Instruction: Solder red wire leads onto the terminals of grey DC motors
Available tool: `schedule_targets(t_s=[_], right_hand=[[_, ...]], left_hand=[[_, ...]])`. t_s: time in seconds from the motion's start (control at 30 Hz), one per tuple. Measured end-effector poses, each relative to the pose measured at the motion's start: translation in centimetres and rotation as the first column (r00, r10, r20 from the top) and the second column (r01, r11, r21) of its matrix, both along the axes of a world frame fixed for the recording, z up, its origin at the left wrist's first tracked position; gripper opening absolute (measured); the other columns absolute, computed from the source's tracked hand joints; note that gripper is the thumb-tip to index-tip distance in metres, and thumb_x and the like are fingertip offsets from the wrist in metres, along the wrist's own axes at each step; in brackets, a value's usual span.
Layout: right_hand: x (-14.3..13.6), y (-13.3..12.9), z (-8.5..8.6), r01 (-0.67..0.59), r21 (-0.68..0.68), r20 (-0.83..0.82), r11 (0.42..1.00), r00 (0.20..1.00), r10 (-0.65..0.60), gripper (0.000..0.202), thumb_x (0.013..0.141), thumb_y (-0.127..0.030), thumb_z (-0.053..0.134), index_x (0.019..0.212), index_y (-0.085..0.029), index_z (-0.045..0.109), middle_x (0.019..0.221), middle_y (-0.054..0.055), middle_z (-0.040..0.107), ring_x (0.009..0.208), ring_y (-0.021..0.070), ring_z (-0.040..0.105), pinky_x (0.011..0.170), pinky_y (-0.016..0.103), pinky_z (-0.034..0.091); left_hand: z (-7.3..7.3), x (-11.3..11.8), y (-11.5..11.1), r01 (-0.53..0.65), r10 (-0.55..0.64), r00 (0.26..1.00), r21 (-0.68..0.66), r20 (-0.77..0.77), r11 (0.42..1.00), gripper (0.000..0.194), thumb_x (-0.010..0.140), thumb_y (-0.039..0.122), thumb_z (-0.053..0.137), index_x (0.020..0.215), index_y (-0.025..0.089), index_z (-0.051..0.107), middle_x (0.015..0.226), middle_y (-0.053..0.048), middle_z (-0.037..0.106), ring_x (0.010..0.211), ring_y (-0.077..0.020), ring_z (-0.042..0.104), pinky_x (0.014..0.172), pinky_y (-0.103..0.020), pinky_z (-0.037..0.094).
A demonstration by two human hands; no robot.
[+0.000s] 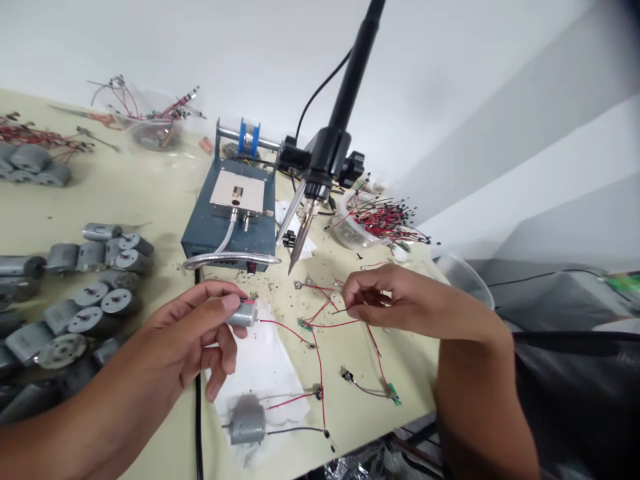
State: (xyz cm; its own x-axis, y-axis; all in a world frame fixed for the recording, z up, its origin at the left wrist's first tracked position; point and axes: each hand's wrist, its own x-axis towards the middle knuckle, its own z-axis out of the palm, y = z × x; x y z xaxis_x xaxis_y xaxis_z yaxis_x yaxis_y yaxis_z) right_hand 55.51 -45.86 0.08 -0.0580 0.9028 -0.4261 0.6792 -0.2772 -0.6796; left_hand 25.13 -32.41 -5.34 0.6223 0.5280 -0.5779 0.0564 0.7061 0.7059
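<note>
Grey motor [247,421] on white paper [267,363], presumably laid so to spare the table [165,433]; next, hands well apart, left hand [197,327] gripping a small motor [243,315] wired end outward, likely to leave its red wire [285,328] free, right hand [400,300] pinching a dark wire [340,311]. Iron [303,235], clamped tip down, apparently for hands-free reach. Right tub [353,233], clear, heaped with red and black wires; farther, left tub [153,140], clear, holding red-wired parts.
</note>
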Motion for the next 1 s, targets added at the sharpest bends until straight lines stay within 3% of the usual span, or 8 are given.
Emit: schedule_targets(t_s=[0.2,0.33,0.57,0.67,0.83,1.0], right_hand=[[0.5,0.1,0.5,-0.051,-0.074,-0.081,0.996,0.996,0.045,0.031,0.104,-0.049,0.068,0.095,-0.019,0.069,0.08,0.001,0.064,0.069,0.014,0.052,0.061,0.027,0.039],[1.0,-0.1,0.8,-0.108,-0.139,-0.132,0.984,0.987,0.09,0.034,0.104,-0.05,0.072,0.091,-0.019,0.069,0.076,-0.001,0.06,0.068,0.0133,0.05,0.062,0.026,0.038],[2.2,-0.4,0.4,-0.177,-0.231,-0.211,0.957,0.969,0.129,0.03,0.097,-0.046,0.079,0.092,-0.018,0.073,0.074,0.001,0.068,0.063,0.012,0.052,0.06,0.025,0.042],[2.3,-0.3,0.4,-0.155,-0.255,-0.194,0.954,0.975,0.106,0.029,0.095,-0.046,0.079,0.092,-0.018,0.073,0.08,0.003,0.074,0.066,0.013,0.059,0.063,0.025,0.046],[1.1,0.0,-0.3,-0.108,-0.312,-0.111,0.944,0.991,0.077,0.031,0.087,-0.049,0.083,0.091,-0.018,0.077,0.073,0.001,0.072,0.066,0.0144,0.062,0.061,0.026,0.044],[-0.2,0.3,-1.2,-0.111,-0.392,-0.036,0.913,0.994,0.106,0.019,0.079,-0.036,0.078,0.088,-0.02,0.083,0.076,0.001,0.078,0.069,0.0175,0.071,0.064,0.026,0.048]], left_hand=[[1.4,0.5,0.0,-0.018,0.018,1.0,0.017,0.006,1.0,0.051,0.063,0.056,0.105,0.087,0.026,0.071,0.068,0.005,0.063,0.059,-0.0133,0.057,0.046,-0.018,0.048],[1.4,0.3,0.0,-0.002,0.002,1.0,0.034,0.001,0.999,0.048,0.068,0.056,0.101,0.087,0.025,0.069,0.069,0.005,0.064,0.061,-0.0133,0.058,0.048,-0.019,0.049],[1.7,0.2,-0.1,-0.009,0.01,0.999,0.035,-0.04,0.999,0.053,0.057,0.055,0.104,0.084,0.024,0.07,0.067,0.004,0.064,0.058,-0.0132,0.056,0.046,-0.02,0.048],[1.7,0.2,-0.1,-0.011,0.012,0.999,0.036,-0.045,0.999,0.052,0.056,0.054,0.103,0.082,0.024,0.069,0.067,0.004,0.065,0.057,-0.0132,0.056,0.045,-0.02,0.047],[1.7,0.4,-0.1,-0.013,0.016,0.998,0.051,-0.053,0.999,0.05,0.06,0.055,0.102,0.081,0.024,0.069,0.066,0.004,0.064,0.056,-0.0128,0.054,0.045,-0.02,0.048],[1.4,0.3,-0.2,-0.011,0.014,0.998,0.045,-0.061,0.999,0.05,0.059,0.053,0.104,0.081,0.024,0.07,0.068,0.003,0.065,0.058,-0.013,0.056,0.044,-0.019,0.048]])
